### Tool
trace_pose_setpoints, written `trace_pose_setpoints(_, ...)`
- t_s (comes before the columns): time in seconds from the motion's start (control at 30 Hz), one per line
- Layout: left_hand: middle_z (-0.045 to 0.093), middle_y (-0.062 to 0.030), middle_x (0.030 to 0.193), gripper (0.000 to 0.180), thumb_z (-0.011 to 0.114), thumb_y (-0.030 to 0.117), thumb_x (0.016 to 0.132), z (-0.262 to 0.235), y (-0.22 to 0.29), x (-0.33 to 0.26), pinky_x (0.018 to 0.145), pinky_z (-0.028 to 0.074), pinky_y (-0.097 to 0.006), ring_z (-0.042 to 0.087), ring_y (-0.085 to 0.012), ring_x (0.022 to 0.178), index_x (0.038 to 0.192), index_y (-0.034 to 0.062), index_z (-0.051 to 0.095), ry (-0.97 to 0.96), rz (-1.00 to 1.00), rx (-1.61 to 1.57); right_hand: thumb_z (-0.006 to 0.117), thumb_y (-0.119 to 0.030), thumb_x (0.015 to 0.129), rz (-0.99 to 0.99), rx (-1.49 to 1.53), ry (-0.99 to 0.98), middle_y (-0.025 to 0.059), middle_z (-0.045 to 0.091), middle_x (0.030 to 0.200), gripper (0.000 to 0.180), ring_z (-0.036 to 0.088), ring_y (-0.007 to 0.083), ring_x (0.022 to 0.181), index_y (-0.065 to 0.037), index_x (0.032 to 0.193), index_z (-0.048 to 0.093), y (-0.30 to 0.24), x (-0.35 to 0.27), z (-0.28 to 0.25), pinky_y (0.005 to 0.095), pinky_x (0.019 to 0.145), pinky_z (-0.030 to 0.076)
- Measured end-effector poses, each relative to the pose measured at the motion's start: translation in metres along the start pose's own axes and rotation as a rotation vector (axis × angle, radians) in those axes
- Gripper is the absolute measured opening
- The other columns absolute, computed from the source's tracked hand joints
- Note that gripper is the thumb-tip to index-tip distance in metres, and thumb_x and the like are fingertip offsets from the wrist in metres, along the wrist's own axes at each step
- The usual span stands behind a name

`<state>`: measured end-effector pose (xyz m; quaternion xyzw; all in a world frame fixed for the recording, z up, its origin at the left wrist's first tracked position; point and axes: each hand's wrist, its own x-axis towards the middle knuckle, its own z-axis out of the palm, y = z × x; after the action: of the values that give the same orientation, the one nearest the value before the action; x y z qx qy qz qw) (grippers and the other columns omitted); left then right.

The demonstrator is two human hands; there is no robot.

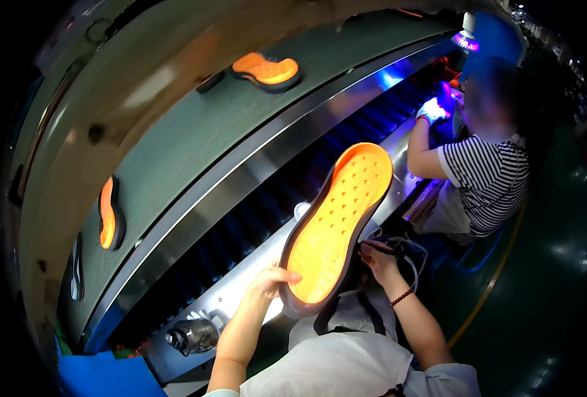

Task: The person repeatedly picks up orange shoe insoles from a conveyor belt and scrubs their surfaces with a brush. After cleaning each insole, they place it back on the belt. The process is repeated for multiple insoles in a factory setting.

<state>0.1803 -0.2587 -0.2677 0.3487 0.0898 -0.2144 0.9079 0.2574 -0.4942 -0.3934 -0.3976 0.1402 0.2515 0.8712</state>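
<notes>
A shoe sole [333, 228] with a dark rim and a bright orange, dimpled inner face is held up in front of me, tilted toward the upper right. My left hand [271, 283] grips its near end, thumb lying over the orange face and fingers underneath. Close beside the sole's right edge is my right hand [381, 261], fingers closed round a slim dark pen-like tool [387, 247]. The tool's tip is near the dark rim; I cannot tell whether it touches.
Beyond a shiny metal rail [207, 188], a green conveyor belt [181, 159] carries more orange soles [267, 69]. A dark clear bottle [194, 336] lies on the metal ledge at lower left. Pale cables [414, 261] loop by my right hand. A striped-shirted co-worker [485, 165] works under a purple-lit lamp [466, 38].
</notes>
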Motion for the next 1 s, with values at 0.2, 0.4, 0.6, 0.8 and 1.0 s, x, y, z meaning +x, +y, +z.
trace_pose_setpoints(0.2,0.042,-0.0216,0.124,0.107,0.064,0.068,0.055,-0.020,-0.025,-0.072,0.091,0.037,-0.055,0.045,-0.0370,0.111,0.132,0.0023,0.029,0.004,0.410,-0.090,0.062,-0.006,0.077,-0.046,-0.057,-0.003,0.0033,0.060,0.085,0.013,0.056,0.0109,0.079,-0.003,0.090,0.062,0.001,-0.021,0.029,0.0218,0.070,0.045)
trace_pose_setpoints(0.4,0.038,-0.0230,0.126,0.092,0.067,0.054,0.062,-0.084,-0.007,-0.091,0.093,0.036,-0.054,0.047,-0.0360,0.108,0.131,0.0058,0.030,0.034,0.290,0.118,0.061,-0.003,0.076,-0.149,-0.025,-0.238,0.0072,0.060,0.088,0.015,0.056,0.0149,0.082,0.001,0.090,0.061,-0.027,-0.021,0.068,0.0276,0.075,0.046)
trace_pose_setpoints(0.6,0.038,-0.0207,0.128,0.090,0.044,0.070,0.072,-0.043,-0.002,-0.051,0.092,0.040,-0.042,0.046,-0.0315,0.111,0.132,0.0046,0.029,0.312,0.683,-0.068,0.063,-0.001,0.073,-0.059,-0.246,-0.631,0.0082,0.062,0.083,0.019,0.058,0.0114,0.077,0.003,0.091,0.060,-0.060,-0.034,0.137,0.0224,0.075,0.045)
trace_pose_setpoints(0.8,0.049,-0.0122,0.118,0.079,0.027,0.071,0.077,-0.018,-0.020,-0.023,0.088,0.043,-0.038,0.052,-0.0256,0.103,0.127,0.0110,0.036,0.190,0.692,-0.288,0.063,0.000,0.075,-0.107,-0.464,-0.791,0.0085,0.063,0.082,0.015,0.060,0.0111,0.075,0.003,0.089,0.063,-0.053,-0.004,0.180,0.0222,0.073,0.047)
trace_pose_setpoints(1.0,0.051,-0.0111,0.115,0.085,0.012,0.074,0.076,0.018,-0.026,-0.011,0.087,0.044,-0.036,0.053,-0.0238,0.101,0.127,0.0107,0.035,0.118,0.658,-0.234,0.063,-0.001,0.074,-0.146,-0.581,-0.799,0.0094,0.065,0.082,0.014,0.061,0.0114,0.076,0.002,0.088,0.063,-0.066,0.015,0.198,0.0231,0.072,0.049)
